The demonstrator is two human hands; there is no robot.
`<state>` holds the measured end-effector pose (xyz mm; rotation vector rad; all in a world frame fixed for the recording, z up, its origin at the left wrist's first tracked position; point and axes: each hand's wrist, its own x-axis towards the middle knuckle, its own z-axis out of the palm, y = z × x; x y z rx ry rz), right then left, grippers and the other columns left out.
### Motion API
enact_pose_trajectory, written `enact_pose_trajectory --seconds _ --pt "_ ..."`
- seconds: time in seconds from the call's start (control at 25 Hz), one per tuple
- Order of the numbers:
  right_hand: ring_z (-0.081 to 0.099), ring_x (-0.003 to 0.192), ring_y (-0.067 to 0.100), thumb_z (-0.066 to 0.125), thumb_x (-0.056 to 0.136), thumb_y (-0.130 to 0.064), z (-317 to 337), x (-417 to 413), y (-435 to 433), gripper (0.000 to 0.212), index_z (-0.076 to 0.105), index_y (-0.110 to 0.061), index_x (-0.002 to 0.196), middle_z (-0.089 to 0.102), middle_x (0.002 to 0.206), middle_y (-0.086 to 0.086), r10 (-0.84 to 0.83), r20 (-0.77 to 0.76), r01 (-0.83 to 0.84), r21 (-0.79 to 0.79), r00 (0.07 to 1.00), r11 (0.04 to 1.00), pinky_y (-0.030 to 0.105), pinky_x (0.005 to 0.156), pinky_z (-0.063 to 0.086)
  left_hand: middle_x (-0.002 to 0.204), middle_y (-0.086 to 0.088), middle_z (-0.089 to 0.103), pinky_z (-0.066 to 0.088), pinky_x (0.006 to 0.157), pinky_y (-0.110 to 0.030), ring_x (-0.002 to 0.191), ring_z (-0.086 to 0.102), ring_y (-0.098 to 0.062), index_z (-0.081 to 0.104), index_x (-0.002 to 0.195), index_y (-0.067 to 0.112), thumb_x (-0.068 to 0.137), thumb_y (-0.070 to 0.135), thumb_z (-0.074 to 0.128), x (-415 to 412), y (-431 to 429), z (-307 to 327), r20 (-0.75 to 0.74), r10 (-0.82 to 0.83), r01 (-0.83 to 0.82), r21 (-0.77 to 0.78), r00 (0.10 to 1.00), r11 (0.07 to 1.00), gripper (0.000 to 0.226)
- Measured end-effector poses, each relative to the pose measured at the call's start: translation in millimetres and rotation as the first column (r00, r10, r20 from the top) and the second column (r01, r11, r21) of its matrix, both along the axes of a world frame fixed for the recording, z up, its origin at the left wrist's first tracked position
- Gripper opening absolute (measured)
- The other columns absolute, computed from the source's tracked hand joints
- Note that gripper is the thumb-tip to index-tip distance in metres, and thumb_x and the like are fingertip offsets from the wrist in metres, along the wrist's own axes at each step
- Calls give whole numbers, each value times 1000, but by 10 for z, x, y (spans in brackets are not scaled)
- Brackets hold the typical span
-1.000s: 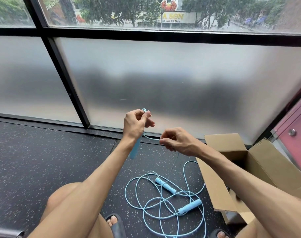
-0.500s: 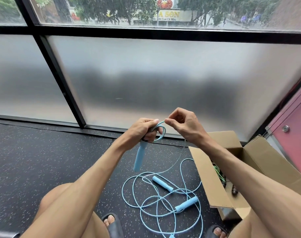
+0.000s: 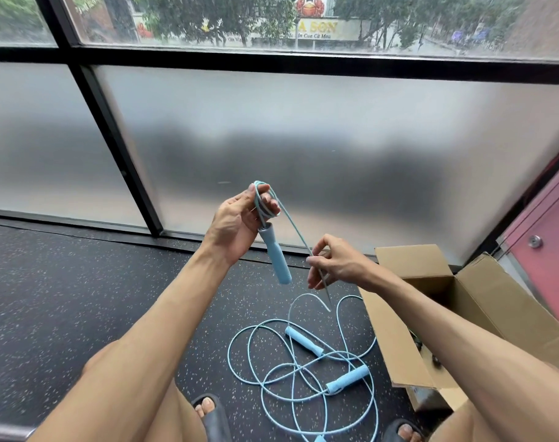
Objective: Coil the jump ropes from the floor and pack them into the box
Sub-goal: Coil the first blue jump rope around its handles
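Observation:
My left hand (image 3: 236, 223) is raised in front of the window and holds a light-blue jump rope; its handle (image 3: 275, 256) hangs down from my fingers and a loop of cord (image 3: 262, 199) lies over them. From there the cord slants down to my right hand (image 3: 334, 266), which pinches it lower and to the right. More light-blue rope (image 3: 303, 374) lies tangled on the floor below, with two handles (image 3: 303, 341) (image 3: 346, 379) showing. An open cardboard box (image 3: 396, 346) stands at the right, with dark items partly visible inside.
A frosted glass wall with black frames (image 3: 119, 148) runs across the back. A red door (image 3: 546, 250) is at the far right behind the box. The floor (image 3: 64, 298) is dark speckled rubber. My knees and sandalled feet (image 3: 208, 409) are at the bottom.
My right hand has dropped from beside the left hand, down and to the right along the cord. The left hand has risen and a loop of cord now lies over its fingers.

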<state>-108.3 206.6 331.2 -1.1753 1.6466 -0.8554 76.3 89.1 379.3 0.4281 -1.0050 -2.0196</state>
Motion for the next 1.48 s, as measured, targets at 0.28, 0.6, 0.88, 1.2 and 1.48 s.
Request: enact_pose_trajectory --seconds 0.28,0.6,0.88,1.2,1.48 --pt "60 54 22 62 96 -14 37 157 -5 15 48 -7 93 69 67 12 144 -165 -153 -42 976 987 28 46 43 70 -10 71 60 69 -33 63 71 -24 63 91 -1 101 11 52 35 -150 -92 98 398 -389 -100 912 916 20" --pt "58 56 17 64 95 -14 227 251 27 13 63 -2 90 69 68 9 147 -176 -189 -251 973 949 27 55 49 65 -13 71 59 59 -33 54 70 -22 63 85 -6 99 12 54 6 -168 -281 451 653 -297 -633 609 714 24" --pt "46 50 6 67 92 -14 314 93 -23 12 67 -13 80 56 56 -11 -106 -225 -18 -488 968 873 24 52 39 53 -4 61 46 47 -21 42 55 -12 67 83 2 102 14 47 -84 -11 -288 805 266 339 -489 530 804 30" --pt "48 49 13 66 93 -13 244 -87 -72 15 60 -6 81 58 58 2 -212 -161 110 -485 964 868 31 51 41 48 3 27 29 46 -25 42 26 -12 57 75 5 106 35 39 -68 118 -148 623 -275 464 -160 732 871 47" --pt "56 47 29 51 101 -9 133 26 -89 12 47 -6 90 62 61 13 -111 27 114 -264 993 958 41 49 57 62 3 35 36 63 -28 55 33 -12 55 94 5 106 26 35 -46 120 -88 215 -396 409 -16 893 913 31"
